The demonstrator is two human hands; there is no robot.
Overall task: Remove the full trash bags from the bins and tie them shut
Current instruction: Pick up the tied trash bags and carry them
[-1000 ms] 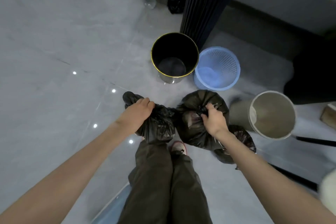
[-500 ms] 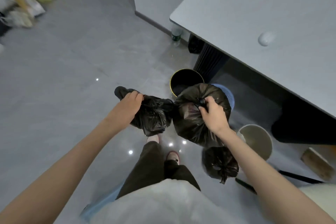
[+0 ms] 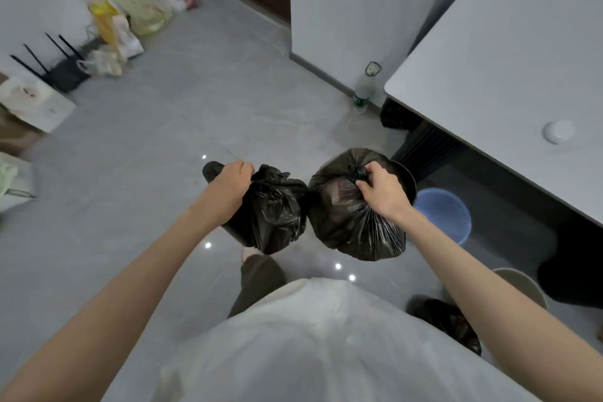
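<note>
Smaller bag [image 3: 274, 219] and fuller bag [image 3: 342, 225] hang higher.
Left hand [image 3: 230, 184] bunches a soft neck; right hand [image 3: 380, 194] pinches the 12 o'clock knot; likely light.

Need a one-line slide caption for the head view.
Person holds two black trash bags above the floor: left hand grips the smaller bag, right hand the fuller bag by its knot.

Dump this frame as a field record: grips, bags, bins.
left grip: holds left bag by its bunched neck; knot hidden
right grip: pinches right bag at its knot
third bag: on floor, partly behind right arm
bins: black bin, blue basket, grey bin; no liner visible in blue basket
</note>
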